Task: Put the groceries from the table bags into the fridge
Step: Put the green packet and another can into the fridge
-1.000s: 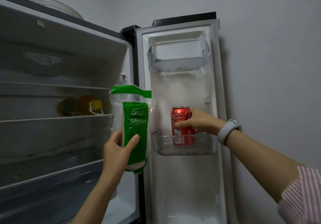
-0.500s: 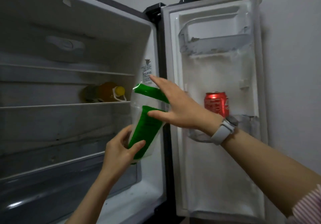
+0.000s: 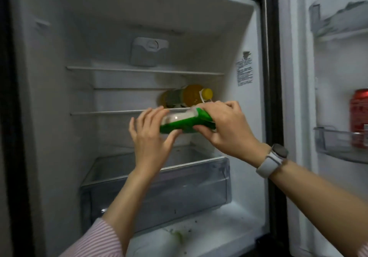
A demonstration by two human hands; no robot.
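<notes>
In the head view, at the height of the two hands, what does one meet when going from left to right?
left hand → green packet, held lying flat between both hands → right hand → watch on the right wrist → red can in the door bin

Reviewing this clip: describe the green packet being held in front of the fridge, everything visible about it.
The green packet is a soft clear-plastic pouch with green printing and a pale, whitish filling showing through its upper side. It lies roughly horizontal, held in the air in front of the fridge, just below the shelf edge. The left hand supports its left end, thumb underneath; the right hand grips its right end with curled fingers. Any label text is unreadable.
</notes>
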